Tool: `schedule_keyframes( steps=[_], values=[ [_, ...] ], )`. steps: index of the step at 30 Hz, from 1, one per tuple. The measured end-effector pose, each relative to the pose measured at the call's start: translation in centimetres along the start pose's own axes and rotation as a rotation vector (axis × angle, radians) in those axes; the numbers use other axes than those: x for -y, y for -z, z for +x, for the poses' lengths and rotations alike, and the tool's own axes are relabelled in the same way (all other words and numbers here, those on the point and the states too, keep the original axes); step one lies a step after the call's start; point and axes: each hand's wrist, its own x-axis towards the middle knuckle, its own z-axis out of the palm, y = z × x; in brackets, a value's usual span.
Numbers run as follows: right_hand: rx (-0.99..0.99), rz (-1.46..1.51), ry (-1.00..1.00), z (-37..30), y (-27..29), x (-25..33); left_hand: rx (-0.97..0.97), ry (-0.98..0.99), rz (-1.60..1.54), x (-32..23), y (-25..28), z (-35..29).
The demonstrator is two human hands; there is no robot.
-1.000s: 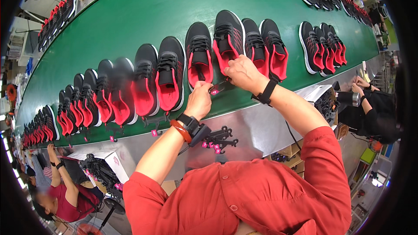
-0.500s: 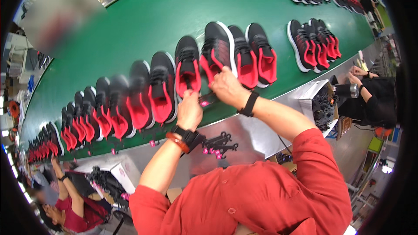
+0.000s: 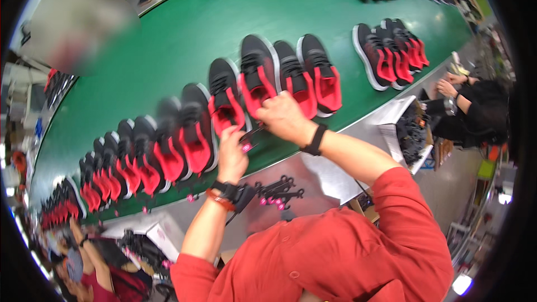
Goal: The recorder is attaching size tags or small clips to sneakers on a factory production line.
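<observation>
A small black tag with a pink end [image 3: 246,146] is pinched in the closed fingers of the left hand [image 3: 231,156], just under the black and red lace-up shoe [image 3: 258,78]. The shoe's heel is gripped by the right hand [image 3: 284,116]. The shoe is best held still while the tag is brought close. It lies on the green belt [image 3: 184,39].

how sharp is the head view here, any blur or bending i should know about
In the head view the fisheye bends the green belt into an arc with dark corners; the black-and-red shoes at left are motion-smeared, those near the right hand and left hand sharper; a blurred pale patch sits upper left; a bright light glares at lower right.
</observation>
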Motion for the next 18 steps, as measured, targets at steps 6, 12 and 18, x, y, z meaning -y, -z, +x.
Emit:
schedule_keyframes(
  steps=[6,12,18],
  values=[
    [0.133,-0.111,0.027,0.5,-1.3,1.2,0.049,0.173,0.120,-2.0,1.2,0.2],
    [0.039,-0.083,0.097,0.3,-1.5,1.3,0.077,0.183,0.097,-0.8,0.8,-0.8],
    [0.087,-0.022,0.060,0.3,-0.2,1.5,-0.022,0.149,-0.200,2.0,-0.7,-1.4]
  ],
)
